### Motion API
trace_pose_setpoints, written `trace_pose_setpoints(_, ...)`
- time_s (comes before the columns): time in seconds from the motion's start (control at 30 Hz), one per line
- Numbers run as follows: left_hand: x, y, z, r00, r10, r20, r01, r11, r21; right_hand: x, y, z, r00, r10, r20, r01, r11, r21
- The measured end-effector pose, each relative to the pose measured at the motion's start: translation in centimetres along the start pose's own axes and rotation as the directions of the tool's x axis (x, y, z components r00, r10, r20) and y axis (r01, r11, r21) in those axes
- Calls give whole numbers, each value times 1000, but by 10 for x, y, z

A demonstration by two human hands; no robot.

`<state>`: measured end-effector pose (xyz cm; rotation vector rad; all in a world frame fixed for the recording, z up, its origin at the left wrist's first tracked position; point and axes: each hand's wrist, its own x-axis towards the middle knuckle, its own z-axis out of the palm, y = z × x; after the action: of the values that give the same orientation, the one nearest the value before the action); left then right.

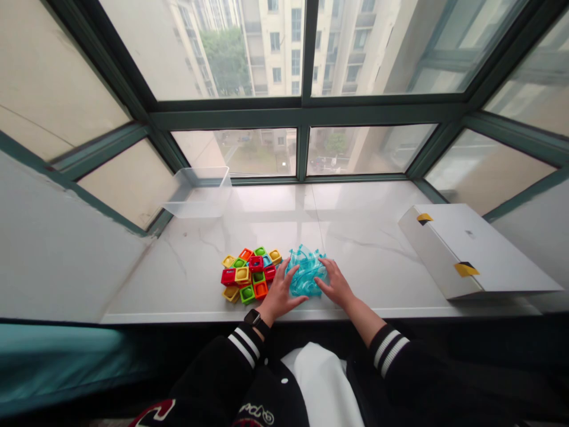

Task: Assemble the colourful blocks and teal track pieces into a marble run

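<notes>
Here's the blue heap [304, 271], two o'clock from my spread left hand [280, 292], ten from my equally spread right hand [338, 286].

jacket [271, 385]: white script [256, 413], unreadable | white box [498, 255]: grey mark [469, 233], illegible

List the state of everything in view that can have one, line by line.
Translucent blue plastic pieces: loosely heaped.
Multicoloured square plastic blocks: piled, some atop others.
Left hand: open, fingers spread, beside the blue heap.
Right hand: open, at the heap's other side.
Clear plastic tub: apart from both piles.
White rectangular box: looks closed.
Black square smartwatch: worn, left wrist.
Green-framed glass windows: look shut.
</notes>
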<state>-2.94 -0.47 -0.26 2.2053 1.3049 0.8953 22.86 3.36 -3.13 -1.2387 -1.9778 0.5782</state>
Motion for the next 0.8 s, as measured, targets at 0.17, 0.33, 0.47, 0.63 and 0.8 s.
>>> trace_pose_setpoints(0.17, -1, -5, -8, 1000, 6, 12, -6, 1000, -7, -3, 1, -2, 998, -10, 56, 11, 1000, -21)
trace_pose_setpoints(0.33, -6, 2, -25, 1000, 13, 13, -13, 1000, 5, -13, 5, -18, 995, -21, 94, 29, 995, -94)
trace_pose_setpoints(0.47, -14, 5, -46, 997, -9, -75, 14, 997, 71, -27, 18, -32, 1000, -1, -8, 0, 991, -136)
trace_pose_setpoints(0.63, -26, -13, -65, 984, -62, -169, 94, 978, 184, -47, 35, -28, 994, 82, -73, -94, 980, -175)
trace_pose_setpoints(0.8, -42, -34, -65, 994, -75, -74, 92, 958, 273, -51, 39, -19, 992, 95, -79, -109, 973, -204)
